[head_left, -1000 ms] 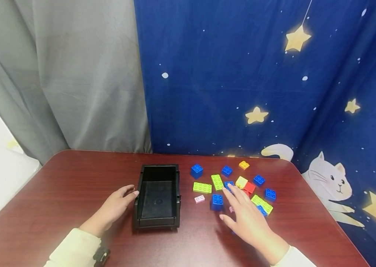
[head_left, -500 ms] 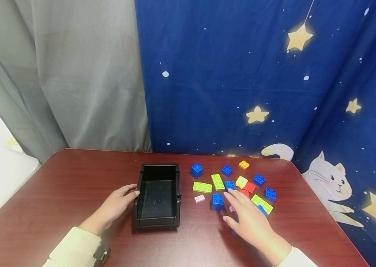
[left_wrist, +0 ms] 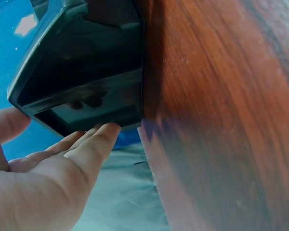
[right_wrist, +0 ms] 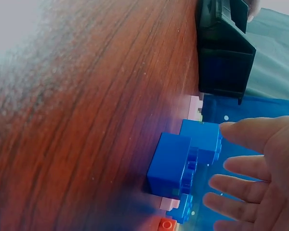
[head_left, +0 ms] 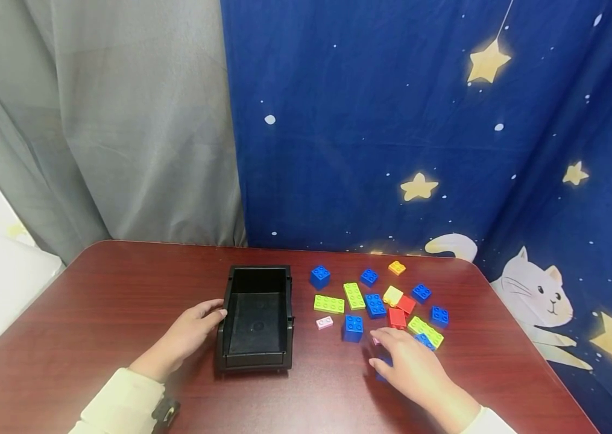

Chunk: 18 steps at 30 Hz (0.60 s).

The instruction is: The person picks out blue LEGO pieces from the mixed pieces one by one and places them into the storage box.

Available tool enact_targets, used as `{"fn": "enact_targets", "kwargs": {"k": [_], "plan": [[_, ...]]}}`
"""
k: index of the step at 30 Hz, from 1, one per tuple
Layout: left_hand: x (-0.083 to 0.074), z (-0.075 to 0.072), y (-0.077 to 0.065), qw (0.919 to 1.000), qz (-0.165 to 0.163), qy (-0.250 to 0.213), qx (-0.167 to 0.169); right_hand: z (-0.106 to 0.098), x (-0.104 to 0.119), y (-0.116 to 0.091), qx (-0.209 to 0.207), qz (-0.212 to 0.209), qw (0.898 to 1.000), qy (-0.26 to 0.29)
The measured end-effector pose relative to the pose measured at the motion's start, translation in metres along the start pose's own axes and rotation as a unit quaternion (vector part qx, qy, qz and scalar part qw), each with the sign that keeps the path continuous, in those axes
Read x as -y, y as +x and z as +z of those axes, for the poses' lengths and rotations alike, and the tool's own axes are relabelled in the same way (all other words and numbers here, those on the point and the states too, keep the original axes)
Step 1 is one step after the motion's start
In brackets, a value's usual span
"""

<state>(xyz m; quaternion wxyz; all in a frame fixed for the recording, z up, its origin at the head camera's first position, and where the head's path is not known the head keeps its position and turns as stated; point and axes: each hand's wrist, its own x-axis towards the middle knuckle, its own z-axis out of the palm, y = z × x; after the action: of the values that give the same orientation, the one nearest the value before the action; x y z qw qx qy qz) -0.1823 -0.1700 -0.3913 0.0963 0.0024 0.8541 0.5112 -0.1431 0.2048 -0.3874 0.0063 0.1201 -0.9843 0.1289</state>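
My left hand [head_left: 186, 334] is at the left side of a black plastic bin [head_left: 255, 361]; in the left wrist view its fingers [left_wrist: 94, 144] reach along the outer wall, thumb near the rim. Nothing shows inside the bin except its bare floor. My right hand [head_left: 416, 367] hovers over the near edge of a scatter of toy building bricks, fingers spread and slightly bent. Below its thumb and fingers stands a blue brick [right_wrist: 168, 161], mostly covered by the hand in the head view. Close by is another tall blue brick [head_left: 353, 328], and a pink brick [right_wrist: 168, 203] peeks out behind.
Several more bricks spread behind the right hand: lime green [head_left: 330, 304], red [head_left: 397, 318], pale yellow [head_left: 393, 295], orange [head_left: 397, 267] and blue [head_left: 439, 316]. A small pink brick [head_left: 324, 322] lies between bin and pile. Curtains hang behind the table [head_left: 137, 289].
My right hand has drawn back toward the near side and slightly right, uncovering a blue brick and a red one. The left hand and the bin stay in place.
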Motion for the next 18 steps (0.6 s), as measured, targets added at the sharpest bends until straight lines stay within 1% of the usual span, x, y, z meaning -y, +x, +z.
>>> {"fn": "enact_targets", "kwargs": {"k": [6, 11, 18], "plan": [[0.0005, -0.0001, 0.0008, 0.9999, 0.012, 0.003, -0.002, 0.0, -0.0032, -0.0016, 0.031, 0.01, 0.999, 0.013], [0.0006, -0.0001, -0.0004, 1.0, 0.004, 0.004, -0.002, 0.0015, -0.0058, -0.0021, 0.047, 0.007, 0.999, 0.018], [0.0022, 0.0007, -0.0001, 0.9999, 0.003, -0.016, 0.005, 0.0017, -0.0104, -0.0016, 0.064, 0.009, 0.998, 0.009]]}}
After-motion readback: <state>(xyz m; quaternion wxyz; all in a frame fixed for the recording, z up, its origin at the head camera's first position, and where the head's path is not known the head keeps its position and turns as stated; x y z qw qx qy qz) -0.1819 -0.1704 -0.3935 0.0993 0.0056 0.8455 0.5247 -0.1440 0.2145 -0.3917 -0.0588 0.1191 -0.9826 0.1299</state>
